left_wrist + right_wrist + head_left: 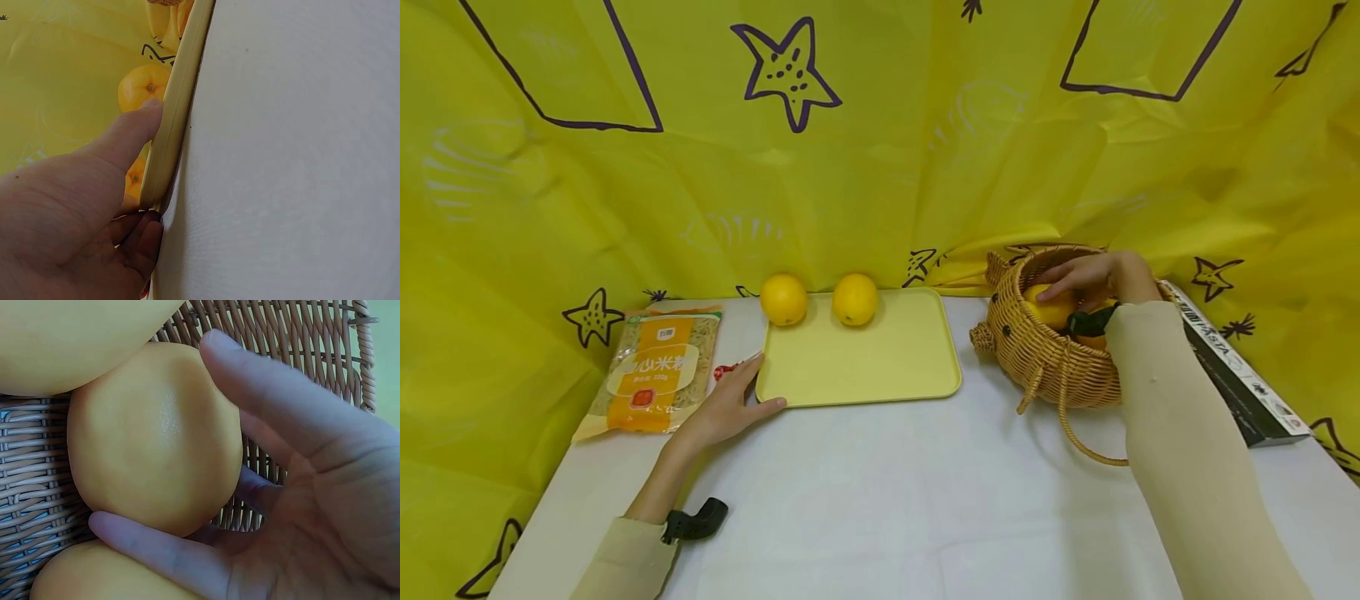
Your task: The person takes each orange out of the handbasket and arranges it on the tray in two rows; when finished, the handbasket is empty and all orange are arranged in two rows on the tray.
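Observation:
My left hand (724, 412) grips the near left corner of a pale yellow tray (865, 367). In the left wrist view the thumb lies along the tray's rim (172, 131), and the other fingers curl at the corner. Two oranges stand along the tray's back edge, a left orange (784, 300) and a right orange (855, 300). Inside a pig-shaped wicker basket (1037, 358), my right hand (1093, 273) holds another orange (156, 437), with thumb and fingers spread round its sides. More round yellow fruit touches or lies close to it in the right wrist view.
A bag of noodles (655, 371) lies left of the tray, with a small red item (722, 371) between them. Behind the basket at the right leans a dark pasta box (1247, 375). The basket's rope handle (1086, 450) hangs onto the white table. A yellow patterned cloth (880, 167) forms the backdrop.

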A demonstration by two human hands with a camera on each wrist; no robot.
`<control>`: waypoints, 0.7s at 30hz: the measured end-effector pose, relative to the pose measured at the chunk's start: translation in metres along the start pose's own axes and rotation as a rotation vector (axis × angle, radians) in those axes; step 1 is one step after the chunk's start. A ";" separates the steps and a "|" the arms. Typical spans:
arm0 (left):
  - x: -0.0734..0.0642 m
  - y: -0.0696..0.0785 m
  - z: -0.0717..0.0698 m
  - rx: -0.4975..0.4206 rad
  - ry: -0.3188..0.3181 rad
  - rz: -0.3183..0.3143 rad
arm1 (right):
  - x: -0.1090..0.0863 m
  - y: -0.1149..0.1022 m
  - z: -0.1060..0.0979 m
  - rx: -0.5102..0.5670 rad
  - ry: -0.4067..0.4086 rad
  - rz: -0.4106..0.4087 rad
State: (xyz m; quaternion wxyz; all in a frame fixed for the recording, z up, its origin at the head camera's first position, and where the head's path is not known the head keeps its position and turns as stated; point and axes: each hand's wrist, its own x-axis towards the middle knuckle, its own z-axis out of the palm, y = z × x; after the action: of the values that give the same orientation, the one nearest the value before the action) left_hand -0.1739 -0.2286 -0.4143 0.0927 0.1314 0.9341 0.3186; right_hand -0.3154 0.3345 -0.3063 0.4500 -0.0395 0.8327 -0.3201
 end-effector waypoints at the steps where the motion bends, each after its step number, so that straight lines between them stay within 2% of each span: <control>1: 0.000 0.000 0.000 0.001 -0.001 -0.001 | 0.000 0.000 0.000 0.003 0.001 -0.002; 9: -0.001 -0.001 0.001 0.002 0.002 0.006 | 0.001 -0.001 0.003 0.037 -0.013 0.008; 12: 0.000 -0.001 0.001 0.002 0.003 0.006 | 0.002 -0.001 0.004 0.045 0.013 0.011; 17: 0.000 0.000 0.000 0.000 0.005 0.007 | 0.004 0.000 0.006 0.149 0.050 0.007; 21: 0.000 0.000 0.000 0.005 0.000 -0.002 | 0.005 0.001 0.006 0.162 0.063 0.009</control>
State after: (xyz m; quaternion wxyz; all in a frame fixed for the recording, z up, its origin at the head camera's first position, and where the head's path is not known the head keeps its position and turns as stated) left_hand -0.1738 -0.2292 -0.4144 0.0929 0.1306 0.9351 0.3160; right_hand -0.3130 0.3308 -0.3127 0.4265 0.0108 0.8182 -0.3854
